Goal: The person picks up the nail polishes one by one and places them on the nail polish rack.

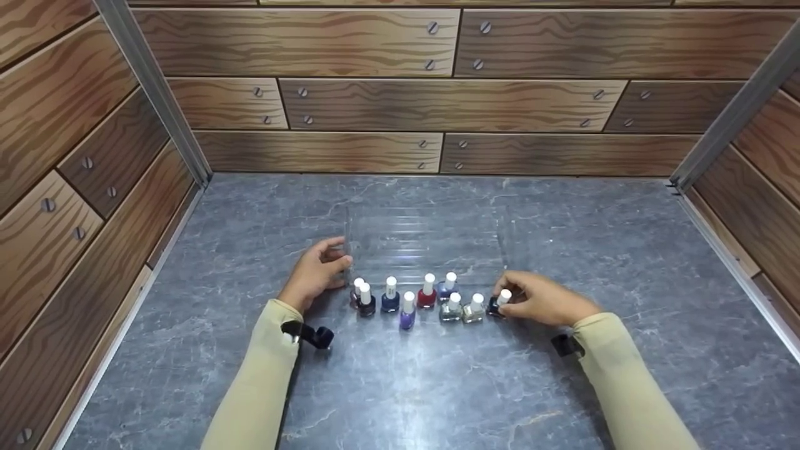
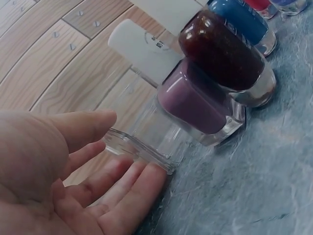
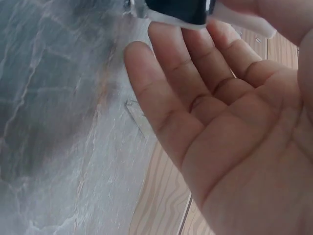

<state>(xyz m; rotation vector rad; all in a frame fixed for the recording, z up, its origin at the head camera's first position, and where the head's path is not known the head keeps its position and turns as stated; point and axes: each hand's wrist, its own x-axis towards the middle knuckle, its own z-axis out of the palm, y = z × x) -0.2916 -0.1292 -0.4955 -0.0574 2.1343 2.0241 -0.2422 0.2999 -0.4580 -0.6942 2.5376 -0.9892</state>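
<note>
My left hand [image 1: 319, 272] holds the left edge of a clear plastic tray [image 1: 437, 265], the rim passing between thumb and fingers. Close beside that hand stand a mauve nail polish bottle [image 2: 195, 100] and a dark brown one [image 2: 225, 54], both white-capped. At the right end of the row, my right hand [image 1: 540, 298] pinches a black nail polish bottle [image 1: 494, 306] between thumb and fingers. The right wrist view shows only part of this dark bottle [image 3: 181, 9] at the top, the palm below it.
Between the hands stand several more white-capped bottles, among them navy [image 1: 390, 302], purple [image 1: 407, 317], red [image 1: 427, 297], blue [image 1: 447, 289] and silvery grey [image 1: 450, 311]. The tray lies just behind them on the grey marbled table [image 1: 400, 387]. Wood-patterned walls [image 1: 450, 103] enclose the table.
</note>
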